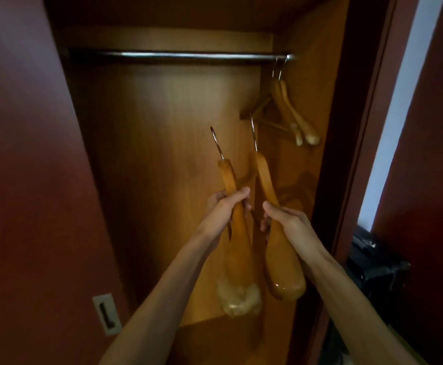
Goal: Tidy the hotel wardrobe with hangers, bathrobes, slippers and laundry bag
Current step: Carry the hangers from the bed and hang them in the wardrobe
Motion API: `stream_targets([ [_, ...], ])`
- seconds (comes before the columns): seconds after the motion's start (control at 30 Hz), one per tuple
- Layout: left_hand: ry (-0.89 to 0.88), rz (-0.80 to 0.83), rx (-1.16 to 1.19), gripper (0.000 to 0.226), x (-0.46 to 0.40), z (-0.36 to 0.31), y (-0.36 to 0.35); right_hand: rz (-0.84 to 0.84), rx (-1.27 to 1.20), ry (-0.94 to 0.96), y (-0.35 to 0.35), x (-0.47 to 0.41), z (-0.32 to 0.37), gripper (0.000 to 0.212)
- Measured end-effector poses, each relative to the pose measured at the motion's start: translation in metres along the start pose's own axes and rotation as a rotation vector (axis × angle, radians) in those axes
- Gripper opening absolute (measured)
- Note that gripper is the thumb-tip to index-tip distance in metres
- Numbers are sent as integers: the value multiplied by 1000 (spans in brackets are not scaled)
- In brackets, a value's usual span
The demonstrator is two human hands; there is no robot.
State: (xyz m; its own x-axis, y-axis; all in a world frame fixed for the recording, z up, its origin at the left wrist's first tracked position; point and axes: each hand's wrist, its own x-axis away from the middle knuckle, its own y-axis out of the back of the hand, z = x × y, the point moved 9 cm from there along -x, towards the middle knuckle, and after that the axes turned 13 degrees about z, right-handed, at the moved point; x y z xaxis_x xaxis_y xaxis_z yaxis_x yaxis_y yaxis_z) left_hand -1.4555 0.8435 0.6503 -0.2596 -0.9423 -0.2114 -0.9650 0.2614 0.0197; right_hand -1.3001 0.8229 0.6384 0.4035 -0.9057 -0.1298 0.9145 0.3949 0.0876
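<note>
Fingers point(241, 193) of the left hand point(224, 206) are curled tight around the wooden arm of the left hanger point(237, 233), thumb laid over the front, just left of the frame's centre. Right beside it, the right hand point(286, 219) wraps its own fingers around the neck of the right hanger point(281, 259), thumb pressing the near face, so both hands are closed on wood with no gap showing. The two hangers are held edge-on and nearly upright, their metal hooks pointing up toward the rail, the left hook tilted a little to the left; their broad shoulder ends hang down toward the lower centre of the frame, the left one pale and blurred, the right one glossy. They sit close but apart, with a sliver of wardrobe between them. Across the upper part of the frame runs the metal rail point(178, 55), and at its far right end two more hanging hangers point(291, 114) dangle together by their hooks against the wardrobe side. The wardrobe back panel point(162, 127) glows warm brown behind everything. A dark red door point(30, 154) fills the left of the frame, with a recessed handle point(106, 314) at lower left. At the right edge sits a black bag point(376, 264), blurred.
</note>
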Motion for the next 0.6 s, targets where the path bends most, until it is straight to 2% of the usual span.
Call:
stream_targets([
  [0.17,-50,-21,-34,24,-74,-53,33,-30,-27,44,10,-77,38,34],
  [0.33,-49,-18,-106,26,-148,-99,64,-18,-61,93,22,-146,70,48],
  [0.47,-64,42,-175,27,-201,-127,81,7,-107,174,28,-198,95,42],
  [0.6,-80,27,-198,29,-244,-150,96,-23,-99,212,42,-242,122,42],
])
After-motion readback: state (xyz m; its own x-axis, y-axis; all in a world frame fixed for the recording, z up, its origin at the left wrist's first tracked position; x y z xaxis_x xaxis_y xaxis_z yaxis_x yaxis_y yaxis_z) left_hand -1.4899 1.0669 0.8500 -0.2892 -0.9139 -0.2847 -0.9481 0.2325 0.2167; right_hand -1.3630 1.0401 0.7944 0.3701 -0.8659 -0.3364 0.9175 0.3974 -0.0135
